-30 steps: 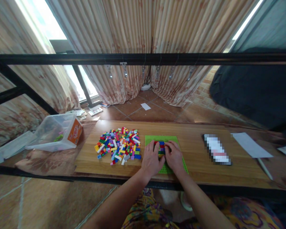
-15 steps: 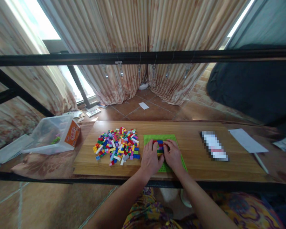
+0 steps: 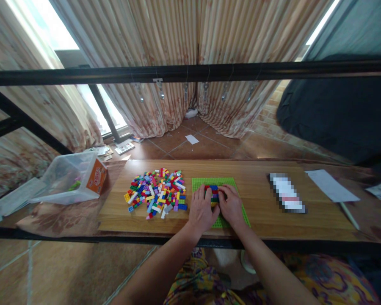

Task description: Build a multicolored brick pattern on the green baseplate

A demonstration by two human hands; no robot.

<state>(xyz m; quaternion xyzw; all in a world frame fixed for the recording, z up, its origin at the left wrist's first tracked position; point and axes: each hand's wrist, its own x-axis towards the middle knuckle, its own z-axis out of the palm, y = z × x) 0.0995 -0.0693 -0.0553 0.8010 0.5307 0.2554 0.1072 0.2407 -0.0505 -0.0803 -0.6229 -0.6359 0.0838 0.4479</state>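
Note:
Between my two hands stands a small block of stacked toy bricks, with blue, red and yellow layers showing. It sits on a green studded baseplate. My left hand is closed against the stack's left side, fingers pointing away from me. From the right, my right hand grips the other side with bent fingers. Both hands hide much of the stack, and its lower edge cannot be made out. Left of the baseplate lies a pile of loose bricks in many colours.
A clear plastic bin with an orange label stands at the left. On the right lie a phone with a blurred screen, a white paper sheet and a pale stick. A black rail crosses beyond the wooden board.
The view has shifted very slightly. My hands keep the same hold on the brick stack, with almost no movement.

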